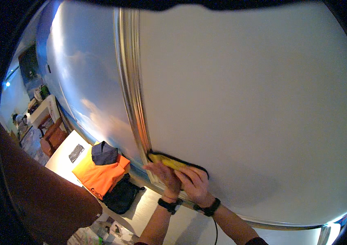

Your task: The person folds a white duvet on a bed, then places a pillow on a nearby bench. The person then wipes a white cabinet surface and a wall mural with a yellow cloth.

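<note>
Both hands are near the lower edge of a large pale wall panel, beside a metallic ribbed trim. A yellow cloth with a dark border lies against the panel at its lower left corner. My right hand presses on the cloth with its fingers over it. My left hand is at the cloth's left part, close to the trim, its fingers extended; whether it grips the cloth is unclear. Each wrist wears a black band.
On a white surface at lower left lie an orange garment, a dark folded cloth, a black pouch and a small dark packet. Behind stands a brown chair. A dark cable hangs by my right wrist.
</note>
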A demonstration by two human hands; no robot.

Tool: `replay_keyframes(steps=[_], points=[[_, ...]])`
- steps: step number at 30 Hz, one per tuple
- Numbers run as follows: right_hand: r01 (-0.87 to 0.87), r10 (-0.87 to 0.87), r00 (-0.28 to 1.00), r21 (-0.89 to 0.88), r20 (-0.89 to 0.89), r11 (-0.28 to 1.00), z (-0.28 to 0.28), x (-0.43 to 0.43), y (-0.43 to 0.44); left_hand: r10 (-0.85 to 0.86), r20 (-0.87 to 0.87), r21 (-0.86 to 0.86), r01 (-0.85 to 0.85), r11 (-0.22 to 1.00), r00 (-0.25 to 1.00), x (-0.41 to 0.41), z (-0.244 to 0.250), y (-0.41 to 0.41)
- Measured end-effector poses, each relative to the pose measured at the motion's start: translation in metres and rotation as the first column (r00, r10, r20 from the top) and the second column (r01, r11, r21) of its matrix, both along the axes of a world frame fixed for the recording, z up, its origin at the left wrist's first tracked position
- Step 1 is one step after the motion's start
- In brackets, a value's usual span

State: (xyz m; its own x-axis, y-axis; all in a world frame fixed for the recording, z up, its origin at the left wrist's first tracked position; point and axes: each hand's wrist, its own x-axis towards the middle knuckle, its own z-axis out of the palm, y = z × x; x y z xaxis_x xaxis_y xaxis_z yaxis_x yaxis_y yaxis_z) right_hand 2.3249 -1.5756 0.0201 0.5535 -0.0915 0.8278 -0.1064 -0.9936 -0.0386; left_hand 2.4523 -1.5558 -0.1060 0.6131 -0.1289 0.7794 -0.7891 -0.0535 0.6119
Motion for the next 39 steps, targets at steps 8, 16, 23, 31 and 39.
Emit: replay_keyframes(steps=[8,16,23,31,39], points=[[-0.129,0.109,0.971,-0.079,-0.215,0.989,-0.069,0.071,0.007,-0.123,-0.364,-0.101,0.093,0.991,0.923,0.053,-0.016,0.027],[-0.053,-0.005,0.879,-0.107,-0.478,0.993,-0.204,0.026,0.015,-0.182,-0.651,0.181,0.384,0.906,0.737,-0.003,-0.144,0.061],[0.136,0.072,0.792,0.29,-0.606,0.947,-0.243,-0.068,0.017,-0.202,-0.642,0.278,0.471,0.837,0.739,-0.078,-0.181,0.058],[0.444,-0.321,0.788,0.124,-0.525,0.887,-0.257,-0.25,0.018,-0.706,-0.258,0.905,0.42,0.062,0.659,-0.203,-0.162,0.075],[0.629,-0.48,0.689,0.117,-0.543,0.769,-0.279,-0.284,0.039,-0.765,-0.12,0.847,0.467,0.254,0.633,-0.198,-0.158,0.08]])
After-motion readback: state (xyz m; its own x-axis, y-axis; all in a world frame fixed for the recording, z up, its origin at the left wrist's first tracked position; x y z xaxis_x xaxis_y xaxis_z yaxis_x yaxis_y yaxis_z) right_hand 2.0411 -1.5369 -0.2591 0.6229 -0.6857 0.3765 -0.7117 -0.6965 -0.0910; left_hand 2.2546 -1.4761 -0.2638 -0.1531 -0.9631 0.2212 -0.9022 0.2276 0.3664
